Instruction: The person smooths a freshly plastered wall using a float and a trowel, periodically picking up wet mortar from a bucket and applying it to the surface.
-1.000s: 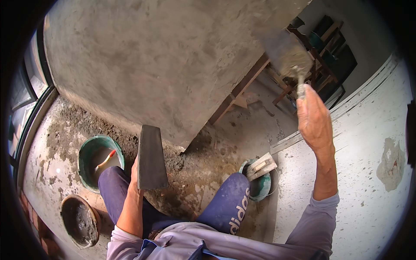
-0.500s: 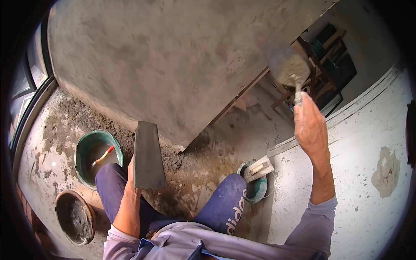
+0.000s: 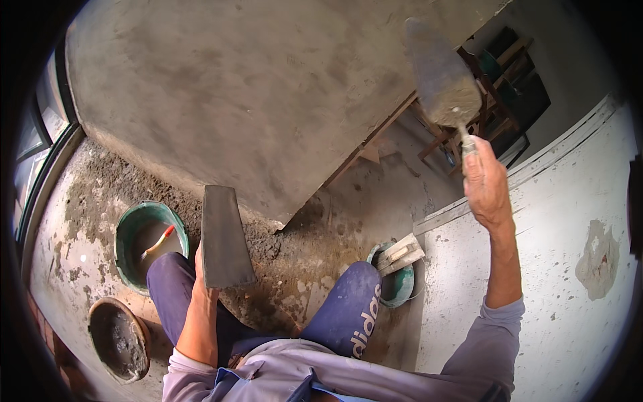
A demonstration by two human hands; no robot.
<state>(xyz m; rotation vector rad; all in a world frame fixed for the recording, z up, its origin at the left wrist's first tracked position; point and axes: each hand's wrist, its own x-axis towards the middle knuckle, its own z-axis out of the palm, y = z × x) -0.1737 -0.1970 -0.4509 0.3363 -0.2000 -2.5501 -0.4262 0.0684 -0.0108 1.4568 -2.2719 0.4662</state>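
Note:
My left hand [image 3: 199, 269], mostly hidden, grips a dark, tapered flat board [image 3: 226, 236], held upright-looking over my lap. My right hand [image 3: 485, 184] is wrapped round the handle of a pointed trowel [image 3: 445, 80] smeared with mortar, raised against the grey plastered wall [image 3: 241, 94] at its right part. Whether the blade touches the wall I cannot tell. Loose mortar [image 3: 258, 244] lies along the wall's foot. Beside my left knee a green basin [image 3: 124, 244] holds murky liquid and a red-tipped brush [image 3: 157, 242].
A brown bucket with mortar [image 3: 137, 338] sits lower left. By my right knee stands a green bucket [image 3: 402, 291] with a pale float [image 3: 402, 253] across it. A white speckled wall [image 3: 549, 288] flanks the right, wooden pieces [image 3: 499, 117] lie beyond, and a framed window [image 3: 47, 134] is left.
The board in my left hand has shifted slightly left and up. My right hand with the trowel has moved down and back up a little, staying at the upper right.

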